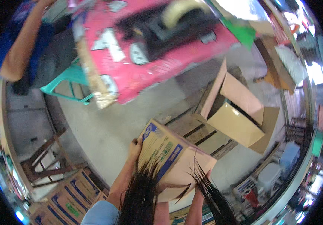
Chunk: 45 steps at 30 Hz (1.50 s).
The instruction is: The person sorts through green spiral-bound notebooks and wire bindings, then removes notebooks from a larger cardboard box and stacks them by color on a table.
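A brown cardboard box (pixel 186 163) with blue printed bands is tilted in front of me, between my two hands. My left hand (pixel 134 148) grips its left side near the upper corner. On the opposite side, my right hand (pixel 208 174) holds the lower right edge, with most of its fingers hidden by the box and by dark hair hanging across the view. Beyond it to the right, a second cardboard box (pixel 236 123) has its flaps raised and spread. It rests by a slatted wooden pallet (pixel 199 134).
A table with a pink cloth (pixel 142 80) carries a blurred black object with a tape roll (pixel 180 11). Another person's arm (pixel 22 48) is beside a teal stool (pixel 69 79). Stacked boxes (pixel 65 198) and a wooden frame (pixel 47 161) are lower left; plastic bins (pixel 270 174) line the right.
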{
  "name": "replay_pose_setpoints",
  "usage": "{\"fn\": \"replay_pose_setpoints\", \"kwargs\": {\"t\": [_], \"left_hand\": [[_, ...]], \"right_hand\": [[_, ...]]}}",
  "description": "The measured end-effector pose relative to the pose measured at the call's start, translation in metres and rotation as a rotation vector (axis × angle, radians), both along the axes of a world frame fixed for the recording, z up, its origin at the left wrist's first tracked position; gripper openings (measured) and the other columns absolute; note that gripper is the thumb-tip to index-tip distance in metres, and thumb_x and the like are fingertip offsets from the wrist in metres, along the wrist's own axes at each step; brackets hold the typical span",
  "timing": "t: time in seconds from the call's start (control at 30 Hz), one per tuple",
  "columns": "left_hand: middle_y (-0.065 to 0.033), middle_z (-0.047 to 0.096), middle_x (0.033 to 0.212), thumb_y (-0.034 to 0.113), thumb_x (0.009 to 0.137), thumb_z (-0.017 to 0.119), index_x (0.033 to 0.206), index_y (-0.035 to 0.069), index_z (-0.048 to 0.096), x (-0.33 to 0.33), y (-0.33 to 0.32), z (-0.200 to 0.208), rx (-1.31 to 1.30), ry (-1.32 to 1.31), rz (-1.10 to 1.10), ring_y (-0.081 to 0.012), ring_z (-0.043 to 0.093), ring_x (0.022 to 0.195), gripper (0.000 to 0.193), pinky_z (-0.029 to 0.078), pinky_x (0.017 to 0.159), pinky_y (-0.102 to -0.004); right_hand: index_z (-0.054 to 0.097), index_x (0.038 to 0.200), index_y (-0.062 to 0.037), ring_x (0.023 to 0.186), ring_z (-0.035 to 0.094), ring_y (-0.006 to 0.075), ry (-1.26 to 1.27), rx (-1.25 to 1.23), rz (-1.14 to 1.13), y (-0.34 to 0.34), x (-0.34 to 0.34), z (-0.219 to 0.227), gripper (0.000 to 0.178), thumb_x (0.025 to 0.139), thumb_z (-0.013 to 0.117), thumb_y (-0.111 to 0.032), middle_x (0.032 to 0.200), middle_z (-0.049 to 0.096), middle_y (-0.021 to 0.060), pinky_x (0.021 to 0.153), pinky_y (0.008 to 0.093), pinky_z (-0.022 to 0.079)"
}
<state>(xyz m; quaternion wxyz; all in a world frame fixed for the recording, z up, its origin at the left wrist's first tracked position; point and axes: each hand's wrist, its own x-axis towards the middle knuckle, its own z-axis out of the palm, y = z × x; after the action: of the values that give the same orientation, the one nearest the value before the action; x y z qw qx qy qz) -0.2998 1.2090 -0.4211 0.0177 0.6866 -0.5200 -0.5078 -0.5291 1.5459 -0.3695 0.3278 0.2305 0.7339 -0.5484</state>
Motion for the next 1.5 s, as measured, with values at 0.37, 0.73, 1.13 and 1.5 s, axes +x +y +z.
{"fn": "replay_pose_setpoints", "kwargs": {"t": [0.37, 0.73, 1.13, 1.5], "left_hand": [[-0.0234, 0.068, 0.105, 0.062, 0.079, 0.067, 0.112, -0.010, 0.064, 0.311, 0.093, 0.361, -0.070, 0.193, 0.858, -0.0294, 0.066, 0.096, 0.079, 0.049, 0.088, -0.0367], [-0.0259, 0.068, 0.096, 0.073, 0.080, 0.054, 0.101, -0.005, 0.067, 0.586, -0.035, 0.538, -0.567, 0.040, 0.985, -0.0323, 0.066, 0.094, 0.082, 0.048, 0.083, -0.0397], [-0.0266, 0.067, 0.088, 0.076, 0.077, 0.054, 0.085, -0.006, 0.067, 0.849, -0.282, 0.591, -0.783, 0.061, 1.170, -0.0326, 0.067, 0.085, 0.083, 0.049, 0.078, -0.0405], [-0.0254, 0.066, 0.105, 0.069, 0.085, 0.051, 0.110, -0.012, 0.063, 1.007, -0.487, 0.462, -0.673, 0.415, 1.636, -0.0311, 0.064, 0.098, 0.086, 0.048, 0.088, -0.0377]], "right_hand": [[0.059, 0.109, 0.0140, 0.081, 0.065, 0.0241, 0.150, -0.255, 0.711, -0.163, 0.114, 0.279, 0.053, 0.092, 0.065, -0.036, 0.097, 0.066, 0.0154, 0.070, 0.0398, 0.053], [0.065, 0.076, -0.0034, 0.068, 0.056, 0.0110, 0.221, -0.818, 1.359, -0.474, 0.384, 0.529, 0.029, 0.087, 0.070, -0.029, 0.077, 0.062, 0.0020, 0.064, 0.0315, 0.048], [0.064, 0.084, 0.0008, 0.066, 0.050, 0.0088, 0.360, -1.023, 1.550, -0.769, 0.666, 0.610, 0.045, 0.087, 0.069, -0.044, 0.076, 0.060, 0.0014, 0.059, 0.0259, 0.038], [0.068, 0.101, 0.0075, 0.087, 0.064, 0.0196, 0.563, -0.998, 2.022, -1.111, 0.946, 0.603, 0.041, 0.086, 0.069, -0.030, 0.095, 0.070, 0.0151, 0.076, 0.0324, 0.049]]}}
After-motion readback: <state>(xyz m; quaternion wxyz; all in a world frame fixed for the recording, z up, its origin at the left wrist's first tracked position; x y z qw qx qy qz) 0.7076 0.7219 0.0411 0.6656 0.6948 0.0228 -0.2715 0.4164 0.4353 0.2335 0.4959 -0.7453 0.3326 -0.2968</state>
